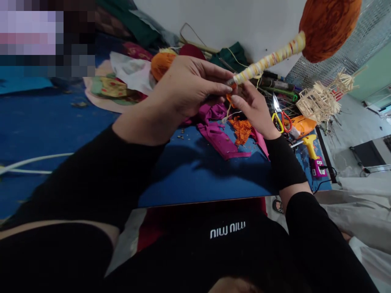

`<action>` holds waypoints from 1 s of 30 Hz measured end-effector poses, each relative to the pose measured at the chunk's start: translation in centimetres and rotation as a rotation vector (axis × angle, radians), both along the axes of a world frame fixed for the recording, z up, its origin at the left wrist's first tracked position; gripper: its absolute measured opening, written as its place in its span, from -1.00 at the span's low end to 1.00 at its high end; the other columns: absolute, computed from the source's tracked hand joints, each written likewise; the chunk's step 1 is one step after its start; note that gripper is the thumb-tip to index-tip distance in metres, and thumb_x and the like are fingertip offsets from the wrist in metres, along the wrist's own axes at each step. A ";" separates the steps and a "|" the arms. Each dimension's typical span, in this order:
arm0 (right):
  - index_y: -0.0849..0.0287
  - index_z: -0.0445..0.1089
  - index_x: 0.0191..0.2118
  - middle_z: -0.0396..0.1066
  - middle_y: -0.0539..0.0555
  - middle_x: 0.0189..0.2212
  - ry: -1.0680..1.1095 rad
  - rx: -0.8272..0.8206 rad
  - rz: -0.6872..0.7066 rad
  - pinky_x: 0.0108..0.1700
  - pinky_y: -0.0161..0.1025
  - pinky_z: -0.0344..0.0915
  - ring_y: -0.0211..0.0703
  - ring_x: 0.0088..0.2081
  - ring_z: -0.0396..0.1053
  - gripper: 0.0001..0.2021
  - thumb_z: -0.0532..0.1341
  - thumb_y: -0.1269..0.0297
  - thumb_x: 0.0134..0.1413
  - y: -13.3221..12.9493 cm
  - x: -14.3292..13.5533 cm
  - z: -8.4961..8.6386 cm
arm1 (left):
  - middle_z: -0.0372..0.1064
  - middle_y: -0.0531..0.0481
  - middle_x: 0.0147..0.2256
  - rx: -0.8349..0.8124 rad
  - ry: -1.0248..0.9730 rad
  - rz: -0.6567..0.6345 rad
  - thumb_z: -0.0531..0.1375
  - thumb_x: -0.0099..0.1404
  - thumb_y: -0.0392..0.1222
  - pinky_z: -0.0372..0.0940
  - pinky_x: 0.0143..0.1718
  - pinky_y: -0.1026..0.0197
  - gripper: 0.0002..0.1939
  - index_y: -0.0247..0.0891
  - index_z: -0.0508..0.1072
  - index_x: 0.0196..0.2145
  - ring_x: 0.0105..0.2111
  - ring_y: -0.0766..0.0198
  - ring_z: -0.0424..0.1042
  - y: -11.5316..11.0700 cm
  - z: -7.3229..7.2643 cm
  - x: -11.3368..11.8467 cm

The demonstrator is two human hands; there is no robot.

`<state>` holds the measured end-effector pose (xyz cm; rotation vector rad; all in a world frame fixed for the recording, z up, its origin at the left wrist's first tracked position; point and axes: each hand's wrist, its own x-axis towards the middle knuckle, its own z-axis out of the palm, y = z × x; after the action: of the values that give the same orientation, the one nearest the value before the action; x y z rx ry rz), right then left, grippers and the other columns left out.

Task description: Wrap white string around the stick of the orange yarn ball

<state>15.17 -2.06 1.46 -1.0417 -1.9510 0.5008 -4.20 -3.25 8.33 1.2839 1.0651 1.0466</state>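
A stick wrapped in yellow-and-white cloth strip (pixel 269 59) slants up to the right and ends in a large ball covered with orange cloth (pixel 331 26). Its lower end is pinched between the thumb and fingers of my left hand (pixel 186 83). Just below that end, my right hand (pixel 258 108) is closed with its thumb against a small orange cloth strip (pixel 231 99); its other fingers are partly hidden behind the stick. A loose pale yarn end (pixel 226 118) dangles between the hands. Magenta cloth scraps (pixel 220 138) and an orange scrap (pixel 241 129) lie beneath them.
The blue table (pixel 195 179) holds scissors with red and yellow handles (pixel 282 118), a yellow glue gun (pixel 310 145), a magenta power strip (pixel 318 167) and a wooden stick structure (pixel 320 99). Left of my hands lie cloth pieces (pixel 130 73) and another orange ball (pixel 161 65).
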 end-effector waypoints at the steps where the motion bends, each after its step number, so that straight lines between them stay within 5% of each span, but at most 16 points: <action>1: 0.04 0.44 0.18 0.62 0.09 0.10 -0.024 -0.035 -0.028 0.28 -0.01 0.54 -0.07 0.16 0.58 -0.46 0.16 -0.28 0.42 0.1 -0.1 -0.2 | 0.68 0.02 -0.35 -0.007 -0.011 -0.001 0.39 0.25 -0.51 0.46 0.19 -0.18 -0.77 -0.37 0.73 -0.15 -0.44 0.35 0.42 0.0 0.0 0.0; 6: 0.03 0.51 -0.10 0.58 0.00 -0.31 -0.062 -0.113 -0.138 -0.10 -0.15 0.54 -0.21 -0.27 0.51 -0.35 -0.04 -0.43 0.43 0.7 0.5 -0.6 | 0.53 0.17 -0.55 -0.047 -0.082 0.022 0.36 0.28 -0.61 0.43 0.25 -0.18 -0.75 -0.36 0.70 -0.19 -0.50 0.41 0.37 0.2 0.1 0.0; 12: 0.02 0.46 -0.25 0.57 0.04 -0.26 -0.088 0.068 -0.270 0.02 -0.12 0.50 -0.16 -0.15 0.49 -0.35 -0.14 -0.36 0.50 0.1 0.2 -0.5 | 0.65 0.01 -0.34 -0.038 -0.043 0.027 0.35 0.31 -0.54 0.48 0.18 -0.10 -0.73 -0.44 0.67 -0.04 -0.40 0.37 0.46 0.8 -0.7 0.3; 18: 0.07 0.50 -0.19 0.45 0.05 -0.33 -0.218 0.222 -0.397 0.04 -0.05 0.51 -0.11 -0.16 0.50 -0.45 -0.13 -0.10 0.61 -1.4 -0.2 -1.2 | 0.73 -0.07 -0.16 0.042 -0.018 -0.014 0.39 0.23 -0.31 0.53 0.09 -0.14 -0.81 -0.24 0.63 -0.17 -0.30 0.22 0.54 1.9 -2.3 0.5; 23: 0.08 0.50 -0.17 0.45 0.08 -0.31 -0.296 0.253 -0.352 0.06 -0.04 0.51 -0.07 -0.14 0.50 -0.50 -0.11 0.00 0.61 -1.7 0.0 -1.4 | 0.71 -0.09 -0.11 0.120 0.121 -0.062 0.45 0.11 -0.02 0.48 0.02 -0.22 -0.58 -0.17 0.66 -0.07 -0.10 -0.03 0.60 1.9 -2.7 0.3; 30: 0.09 0.51 -0.08 0.52 0.12 -0.18 -0.439 0.319 -0.336 0.04 -0.10 0.47 -0.08 -0.08 0.52 -0.53 -0.11 0.05 0.63 -2.2 0.3 -0.2 | 0.71 -0.10 -0.13 0.225 0.191 -0.095 0.33 0.24 -0.13 0.52 0.03 -0.14 -0.61 -0.31 0.64 -0.01 -0.12 0.02 0.61 2.5 -3.5 0.7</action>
<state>15.44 -4.21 1.24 -1.3084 -2.0754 -0.2409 -3.54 -0.71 4.79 1.6267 1.0377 1.0078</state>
